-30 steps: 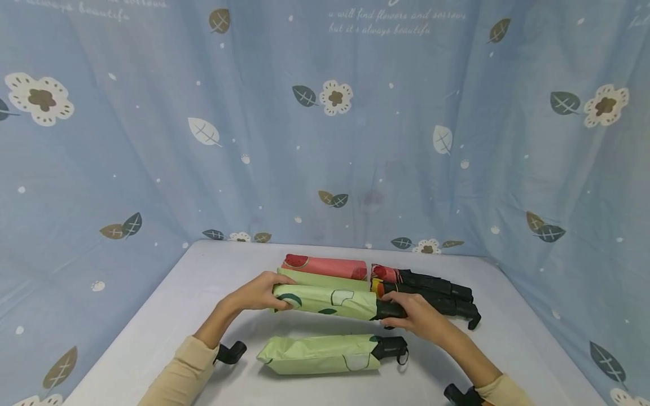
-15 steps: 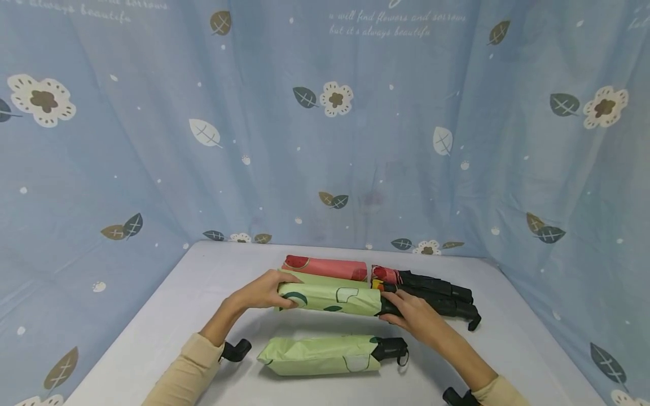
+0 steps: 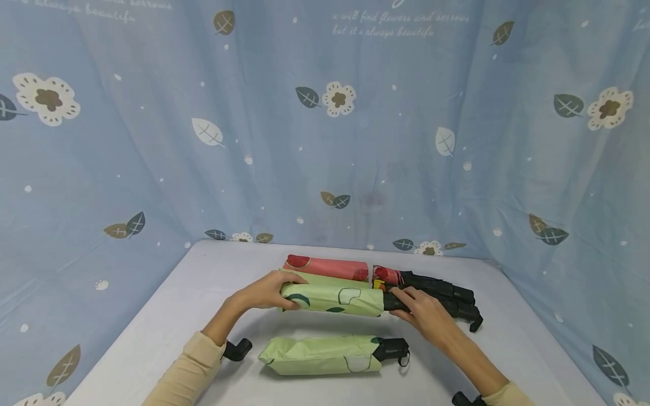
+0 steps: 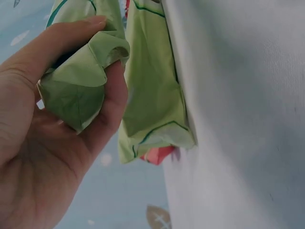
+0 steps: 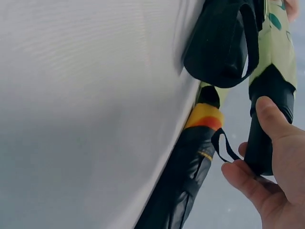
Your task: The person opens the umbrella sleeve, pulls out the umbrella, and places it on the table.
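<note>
Both hands hold a folded green umbrella (image 3: pixel 330 300) with an avocado pattern, above the table. My left hand (image 3: pixel 266 290) grips its cloth end, where the loose green cloth (image 4: pixel 76 90) bunches between thumb and fingers. At the other end my right hand (image 5: pixel 281 167) holds the black handle (image 5: pixel 261 143) between thumb and fingers. A second green umbrella (image 3: pixel 320 356) with a black handle and strap loop lies nearer on the white table. Just behind the held one lies more green cloth (image 3: pixel 327 278), its pale outlined end (image 4: pixel 155 95) beside my left hand.
A red watermelon-patterned cover (image 3: pixel 330 268) lies at the back. Right of it are a black umbrella with a red end (image 3: pixel 431 284) and another with a yellow-orange band (image 5: pixel 205 117). Black curved handles (image 3: pixel 238 349) show by the left sleeve, another black end (image 3: pixel 462 399) by the right.
The held umbrella and both hands have shifted slightly right and a little away. My left hand keeps its grip on the cloth end, my right hand on the handle.
</note>
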A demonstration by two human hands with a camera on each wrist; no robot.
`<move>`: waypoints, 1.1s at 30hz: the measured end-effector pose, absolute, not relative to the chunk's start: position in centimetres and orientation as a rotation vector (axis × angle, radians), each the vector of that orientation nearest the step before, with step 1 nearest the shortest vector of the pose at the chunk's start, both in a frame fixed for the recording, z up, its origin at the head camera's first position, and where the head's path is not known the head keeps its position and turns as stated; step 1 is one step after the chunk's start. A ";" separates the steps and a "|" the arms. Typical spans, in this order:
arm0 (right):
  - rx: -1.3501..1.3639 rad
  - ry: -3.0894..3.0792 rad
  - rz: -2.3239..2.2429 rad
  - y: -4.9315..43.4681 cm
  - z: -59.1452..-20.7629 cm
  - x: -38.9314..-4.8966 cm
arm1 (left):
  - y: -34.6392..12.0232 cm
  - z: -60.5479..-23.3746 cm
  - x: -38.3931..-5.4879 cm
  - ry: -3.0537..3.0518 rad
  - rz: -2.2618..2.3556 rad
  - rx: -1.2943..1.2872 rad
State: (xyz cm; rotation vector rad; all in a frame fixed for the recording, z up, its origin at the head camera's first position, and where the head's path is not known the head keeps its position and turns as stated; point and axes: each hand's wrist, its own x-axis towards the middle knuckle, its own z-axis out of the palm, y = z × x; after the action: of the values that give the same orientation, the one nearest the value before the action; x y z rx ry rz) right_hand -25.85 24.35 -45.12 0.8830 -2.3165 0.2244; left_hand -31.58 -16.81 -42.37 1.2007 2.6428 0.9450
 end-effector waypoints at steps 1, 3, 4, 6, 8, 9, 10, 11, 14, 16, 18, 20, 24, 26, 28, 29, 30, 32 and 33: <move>0.874 -2.317 0.223 24.5 -45.2 -25.8 | -16.9 -42.3 -31.5 2.651 0.942 1.199; 0.857 -2.320 0.223 24.9 -45.3 -25.8 | -17.1 -42.2 -31.4 2.664 0.938 1.194; 0.851 -2.324 0.224 25.0 -45.3 -25.7 | -17.2 -42.2 -31.4 2.669 0.937 1.196; 0.838 -2.326 0.228 25.4 -45.4 -25.6 | -17.4 -42.2 -31.4 2.674 0.934 1.192; 0.831 -2.324 0.232 25.8 -45.4 -25.5 | -17.5 -42.2 -31.4 2.678 0.930 1.190; 0.829 -2.325 0.232 26.0 -45.4 -25.4 | -17.5 -42.3 -31.4 2.681 0.929 1.188; 0.826 -2.324 0.232 26.2 -45.4 -25.3 | -17.6 -42.4 -31.4 2.683 0.928 1.185; 0.823 -2.324 0.229 26.4 -45.4 -25.3 | -17.7 -42.5 -31.4 2.684 0.929 1.183; 0.818 -2.329 0.217 27.1 -45.3 -25.1 | -17.9 -42.7 -31.4 2.675 0.943 1.193; 0.812 -2.335 0.203 27.5 -45.4 -25.0 | -18.0 -42.9 -31.4 2.662 0.953 1.198; 0.806 -2.341 0.189 28.0 -45.4 -24.9 | -18.1 -43.0 -31.3 2.651 0.966 1.192; 0.800 -2.346 0.186 28.4 -45.5 -24.8 | -18.1 -43.1 -31.3 2.646 0.973 1.176; 0.797 -2.342 0.174 29.2 -45.6 -24.6 | -18.2 -43.4 -31.2 2.644 0.975 1.156; 0.795 -2.338 0.162 29.6 -45.6 -24.5 | -18.2 -43.5 -31.3 2.641 0.973 1.159; 0.789 -2.340 0.155 30.0 -45.5 -24.3 | -18.2 -43.6 -31.3 2.638 0.969 1.160; 0.787 -2.343 0.149 30.2 -45.5 -24.2 | -18.2 -43.7 -31.3 2.638 0.966 1.162; 0.784 -2.349 0.149 30.4 -45.5 -24.2 | -18.2 -43.7 -31.3 2.638 0.960 1.161; 0.778 -2.360 0.144 30.8 -45.4 -24.0 | -18.3 -43.9 -31.3 2.644 0.945 1.158; 0.775 -2.366 0.138 31.0 -45.4 -24.0 | -18.3 -43.9 -31.3 2.647 0.936 1.152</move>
State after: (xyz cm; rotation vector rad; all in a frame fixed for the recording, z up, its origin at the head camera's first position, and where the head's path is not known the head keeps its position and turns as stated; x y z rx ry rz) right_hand -24.00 30.97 -45.37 0.7746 -2.3661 0.1384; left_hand -31.29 -18.34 -43.92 1.1525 2.6473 0.9364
